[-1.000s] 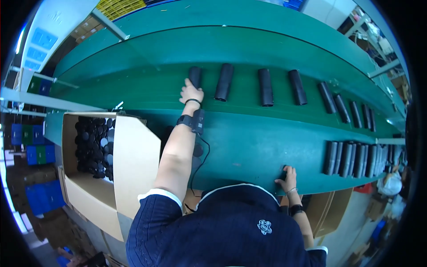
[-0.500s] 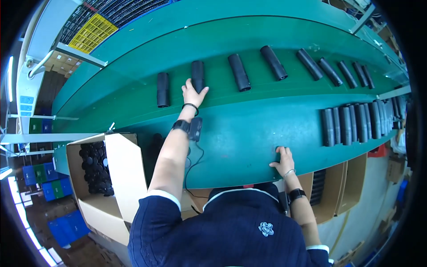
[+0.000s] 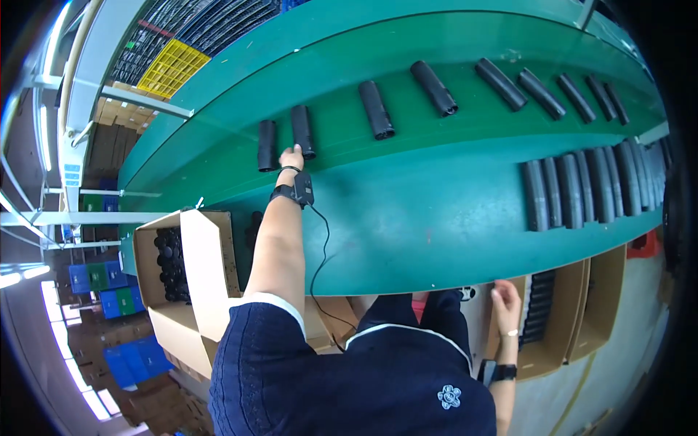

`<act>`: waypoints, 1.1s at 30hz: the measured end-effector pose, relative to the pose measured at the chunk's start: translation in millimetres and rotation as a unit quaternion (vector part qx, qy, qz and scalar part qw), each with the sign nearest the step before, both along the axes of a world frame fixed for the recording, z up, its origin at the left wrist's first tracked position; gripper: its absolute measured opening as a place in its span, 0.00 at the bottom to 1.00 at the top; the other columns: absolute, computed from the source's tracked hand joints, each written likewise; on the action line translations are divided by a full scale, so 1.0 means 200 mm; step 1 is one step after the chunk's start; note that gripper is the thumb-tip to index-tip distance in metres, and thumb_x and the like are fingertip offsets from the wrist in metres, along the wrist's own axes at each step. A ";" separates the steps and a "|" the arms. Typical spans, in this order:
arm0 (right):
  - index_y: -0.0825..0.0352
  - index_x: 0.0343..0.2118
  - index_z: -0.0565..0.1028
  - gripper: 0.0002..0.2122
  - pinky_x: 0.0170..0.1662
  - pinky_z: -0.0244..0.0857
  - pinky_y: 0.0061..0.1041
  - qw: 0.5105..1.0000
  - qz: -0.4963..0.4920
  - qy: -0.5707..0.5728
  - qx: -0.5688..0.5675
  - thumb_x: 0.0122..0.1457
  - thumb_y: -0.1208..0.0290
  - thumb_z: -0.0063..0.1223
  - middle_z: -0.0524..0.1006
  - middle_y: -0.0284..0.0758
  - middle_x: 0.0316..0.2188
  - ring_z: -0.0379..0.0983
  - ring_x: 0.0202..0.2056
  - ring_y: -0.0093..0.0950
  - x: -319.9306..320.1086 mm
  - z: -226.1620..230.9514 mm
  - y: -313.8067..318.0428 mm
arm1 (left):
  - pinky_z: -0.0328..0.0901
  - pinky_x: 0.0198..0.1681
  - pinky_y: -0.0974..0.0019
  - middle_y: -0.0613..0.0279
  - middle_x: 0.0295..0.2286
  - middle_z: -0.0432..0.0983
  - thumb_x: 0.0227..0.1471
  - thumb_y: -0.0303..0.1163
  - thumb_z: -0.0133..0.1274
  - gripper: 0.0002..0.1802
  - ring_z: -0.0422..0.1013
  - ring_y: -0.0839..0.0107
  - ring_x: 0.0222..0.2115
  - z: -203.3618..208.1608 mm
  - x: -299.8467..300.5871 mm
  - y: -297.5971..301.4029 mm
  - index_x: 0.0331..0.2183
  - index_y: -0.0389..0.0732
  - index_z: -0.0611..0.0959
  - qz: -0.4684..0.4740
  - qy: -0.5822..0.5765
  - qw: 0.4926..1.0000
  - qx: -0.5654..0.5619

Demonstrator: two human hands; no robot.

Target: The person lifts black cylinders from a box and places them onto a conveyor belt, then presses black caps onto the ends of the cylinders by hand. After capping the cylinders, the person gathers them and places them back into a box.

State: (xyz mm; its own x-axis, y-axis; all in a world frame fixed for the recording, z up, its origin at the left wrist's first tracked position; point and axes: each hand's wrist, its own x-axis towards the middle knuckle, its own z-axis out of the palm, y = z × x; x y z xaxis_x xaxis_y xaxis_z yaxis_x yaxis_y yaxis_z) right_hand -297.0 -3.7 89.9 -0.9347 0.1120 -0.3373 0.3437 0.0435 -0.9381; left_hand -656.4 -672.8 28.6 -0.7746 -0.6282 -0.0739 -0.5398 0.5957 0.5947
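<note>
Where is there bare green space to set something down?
Widest: the near worktop, between the wrist cable and the packed row of black tubes. Smaller: the far green strip, between the second tube and third tube from the left. Crowded: the worktop's right end, under that row, and around the left hand, near two tubes.

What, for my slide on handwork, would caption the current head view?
Left hand at a black tube on a green surface, right hand near an open carton.

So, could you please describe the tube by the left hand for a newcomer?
On the long green table, find the black tubes along its darker strip. Pick the second tube from the left, the only one with the left hand at its near end.
</note>
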 end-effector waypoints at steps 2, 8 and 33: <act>0.66 0.40 0.73 0.09 0.31 0.60 0.13 0.981 -0.169 -0.079 0.048 0.56 0.76 0.53 0.70 0.22 0.28 0.65 0.30 0.13 0.46 -0.01 0.28 | 0.67 0.40 0.56 0.51 0.38 0.73 0.54 0.44 0.49 0.25 0.70 0.56 0.37 -0.07 -0.03 0.88 0.46 0.35 0.74 0.043 -0.071 0.968 -0.236; 0.65 0.33 0.75 0.07 0.29 0.66 0.22 0.876 -0.234 -0.394 0.152 0.52 0.70 0.56 0.75 0.32 0.22 0.71 0.25 0.22 1.56 -0.48 0.70 | 0.66 0.38 0.67 0.57 0.33 0.74 0.52 0.27 0.53 0.11 0.70 0.70 0.35 0.23 0.46 1.90 0.38 0.34 0.77 -0.365 0.199 0.896 0.154; 0.56 0.55 0.64 0.24 0.36 0.72 0.27 0.826 -0.295 -0.390 -0.280 0.55 0.59 0.55 0.73 0.34 0.37 0.71 0.37 0.25 2.38 -0.50 1.56 | 0.69 0.33 0.73 0.66 0.34 0.74 0.58 0.34 0.45 0.12 0.72 0.77 0.31 -0.12 2.17 5.53 0.44 0.43 0.74 -0.642 -0.637 0.385 0.181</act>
State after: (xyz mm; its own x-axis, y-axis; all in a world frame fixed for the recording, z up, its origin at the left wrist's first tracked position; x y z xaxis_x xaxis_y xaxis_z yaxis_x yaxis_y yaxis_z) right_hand 178.7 308.6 -9.8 -0.2477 0.0922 -0.9644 0.6598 -0.7129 -0.2376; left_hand -222.5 432.9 4.7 0.3815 0.4434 -0.8111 0.0713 0.8607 0.5041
